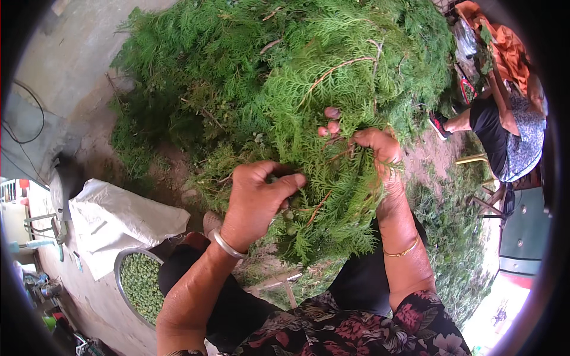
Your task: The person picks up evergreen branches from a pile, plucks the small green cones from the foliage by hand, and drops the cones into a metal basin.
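Note:
My right hand (382,149) grips a leafy conifer branch (343,191), perhaps arborvitae, by its stem. The fingertips of that hand show through the foliage, and the branch's sprays hang over my lap. At the branch's left side is my left hand (260,196), thumb and fingers drawn close together at the sprays. Whether anything is between them is hidden. Small round green cones (289,216) show just below the left fingers. Beyond both hands rises a large heap of cut green branches (213,58), some with bare brown stems.
A metal basin (118,267) holding many small green cones stands at lower left, beside a white woven sack (129,213). Another person (503,120) sits at right, holding greenery. Leaf litter (449,249) covers the ground at right. Cables (33,138) lie at far left.

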Demonstrator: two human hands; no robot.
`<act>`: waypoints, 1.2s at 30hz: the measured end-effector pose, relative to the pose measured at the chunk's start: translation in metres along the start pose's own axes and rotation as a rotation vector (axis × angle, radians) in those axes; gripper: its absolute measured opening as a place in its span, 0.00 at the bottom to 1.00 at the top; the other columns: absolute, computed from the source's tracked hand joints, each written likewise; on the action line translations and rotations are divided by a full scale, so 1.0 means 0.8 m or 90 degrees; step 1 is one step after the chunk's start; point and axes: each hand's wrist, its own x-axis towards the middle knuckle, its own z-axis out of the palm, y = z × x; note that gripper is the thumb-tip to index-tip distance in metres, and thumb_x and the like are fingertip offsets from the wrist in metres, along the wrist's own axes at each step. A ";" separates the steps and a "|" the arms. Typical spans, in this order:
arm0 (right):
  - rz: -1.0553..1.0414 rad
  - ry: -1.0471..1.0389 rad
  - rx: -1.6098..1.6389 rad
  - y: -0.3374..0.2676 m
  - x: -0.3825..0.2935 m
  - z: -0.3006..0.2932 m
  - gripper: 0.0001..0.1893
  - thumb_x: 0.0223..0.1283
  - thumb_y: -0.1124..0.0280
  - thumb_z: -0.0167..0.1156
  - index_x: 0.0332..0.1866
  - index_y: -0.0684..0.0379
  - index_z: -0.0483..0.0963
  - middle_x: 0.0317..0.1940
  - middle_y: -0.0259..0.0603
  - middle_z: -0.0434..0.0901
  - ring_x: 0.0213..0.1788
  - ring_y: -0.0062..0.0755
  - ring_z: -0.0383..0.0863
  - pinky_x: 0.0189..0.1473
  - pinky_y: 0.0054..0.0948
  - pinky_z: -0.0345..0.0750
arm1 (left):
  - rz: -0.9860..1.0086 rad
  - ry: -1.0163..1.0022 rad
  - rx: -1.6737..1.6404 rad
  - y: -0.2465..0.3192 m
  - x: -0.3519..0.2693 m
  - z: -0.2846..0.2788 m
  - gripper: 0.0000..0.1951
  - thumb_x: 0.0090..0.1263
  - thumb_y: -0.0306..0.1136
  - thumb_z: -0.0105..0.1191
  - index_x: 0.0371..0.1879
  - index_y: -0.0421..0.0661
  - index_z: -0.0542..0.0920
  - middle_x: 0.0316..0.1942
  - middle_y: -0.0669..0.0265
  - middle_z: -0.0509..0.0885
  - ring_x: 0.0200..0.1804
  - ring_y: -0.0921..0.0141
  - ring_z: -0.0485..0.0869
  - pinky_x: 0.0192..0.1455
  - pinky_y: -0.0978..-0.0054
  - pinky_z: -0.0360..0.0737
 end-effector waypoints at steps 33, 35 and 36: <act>-0.071 -0.066 0.716 -0.008 -0.018 -0.008 0.12 0.63 0.60 0.55 0.42 0.58 0.71 0.61 0.52 0.69 0.61 0.47 0.71 0.64 0.47 0.68 | 0.030 -0.041 -0.337 0.008 -0.017 -0.080 0.09 0.62 0.28 0.58 0.35 0.36 0.77 0.24 0.61 0.77 0.18 0.79 0.66 0.20 0.83 0.62; -0.170 -0.031 0.566 -0.021 -0.039 0.009 0.15 0.64 0.60 0.55 0.47 0.59 0.69 0.60 0.53 0.70 0.59 0.48 0.72 0.65 0.47 0.66 | 0.034 0.033 -0.347 0.019 -0.030 -0.106 0.07 0.63 0.27 0.57 0.36 0.36 0.77 0.25 0.61 0.78 0.20 0.79 0.68 0.21 0.82 0.64; -0.141 -0.024 0.576 -0.010 -0.045 0.008 0.15 0.64 0.62 0.54 0.50 0.59 0.68 0.60 0.55 0.71 0.59 0.49 0.72 0.66 0.46 0.65 | 0.060 0.033 -0.353 0.029 -0.040 -0.119 0.08 0.63 0.26 0.56 0.38 0.36 0.78 0.27 0.61 0.78 0.22 0.79 0.69 0.22 0.82 0.65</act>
